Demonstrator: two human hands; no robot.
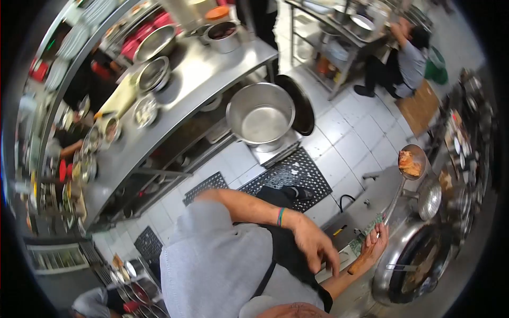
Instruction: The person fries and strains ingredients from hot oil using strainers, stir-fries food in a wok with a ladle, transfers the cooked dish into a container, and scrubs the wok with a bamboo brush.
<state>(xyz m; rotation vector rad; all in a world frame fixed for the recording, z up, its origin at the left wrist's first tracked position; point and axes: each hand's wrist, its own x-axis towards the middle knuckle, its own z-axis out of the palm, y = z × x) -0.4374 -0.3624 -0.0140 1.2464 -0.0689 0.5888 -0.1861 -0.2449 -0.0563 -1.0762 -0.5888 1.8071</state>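
Observation:
My right hand (375,241) is wrapped round the long handle of a ladle (417,153), whose wooden end shows near my wrist. Orange-red food pieces (408,163) lie in the ladle's bowl, held out over the counter side. A green patterned cloth (367,231) is beside that hand. My left hand (316,248), with a coloured band at its wrist, hangs in front of the black apron, slightly blurred, fingers apart and holding nothing. Right of my hands sits a dark wok (419,265). Just beyond it is a perforated skimmer (429,199), near the ladle's bowl.
A big steel pot (261,114) stands on a low stand before a long steel counter (196,69) bearing bowls. Black perforated mats (291,172) lie on the tiles. One person (408,61) sits low at the upper right; others are partly visible at the left and lower left.

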